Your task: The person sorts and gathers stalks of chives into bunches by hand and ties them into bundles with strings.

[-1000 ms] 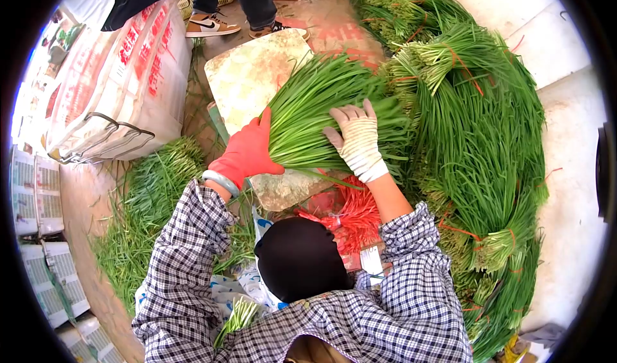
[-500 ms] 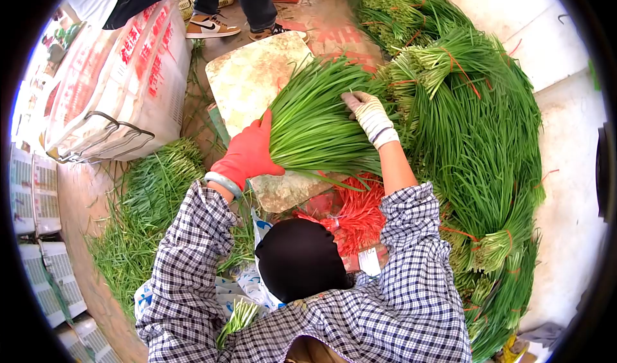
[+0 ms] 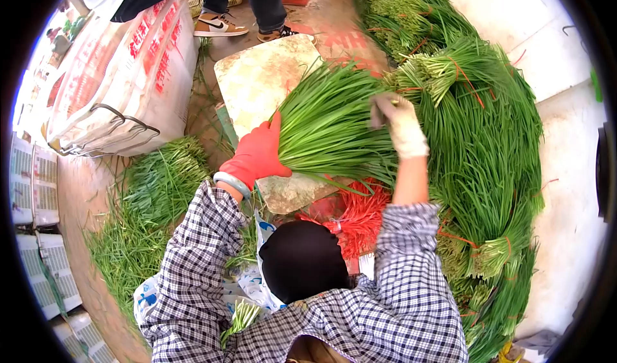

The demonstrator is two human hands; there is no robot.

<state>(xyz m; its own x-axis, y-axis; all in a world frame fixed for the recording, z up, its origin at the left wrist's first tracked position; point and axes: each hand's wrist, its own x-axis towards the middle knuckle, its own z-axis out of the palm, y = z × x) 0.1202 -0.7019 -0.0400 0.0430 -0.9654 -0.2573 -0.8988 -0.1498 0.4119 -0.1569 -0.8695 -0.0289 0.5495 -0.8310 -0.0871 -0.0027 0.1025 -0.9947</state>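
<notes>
A loose bunch of green garlic chives (image 3: 337, 122) lies across a worn, dirty board. My left hand (image 3: 257, 152), in a red glove, is wrapped round the left end of the bunch, thumb along the upper side. Over the leaves at the right end is my right hand (image 3: 400, 120), in a whitish glove with dark fingertips. Its fingers are curled together and slightly blurred; what they hold, if anything, is hidden. Just below the board sits a bundle of red ties (image 3: 365, 218).
Tied chive bundles (image 3: 479, 151) are heaped along the right. Loose chives (image 3: 160, 183) cover the floor at left. White crates (image 3: 128, 73) with red print stand at upper left, near another person's shoes (image 3: 220, 25). The bare board (image 3: 257, 73) extends beyond the bunch.
My right hand has shifted right and turned, its fingers now pointing down to the left. My left hand stays on the bunch. The whole view has shifted slightly.
</notes>
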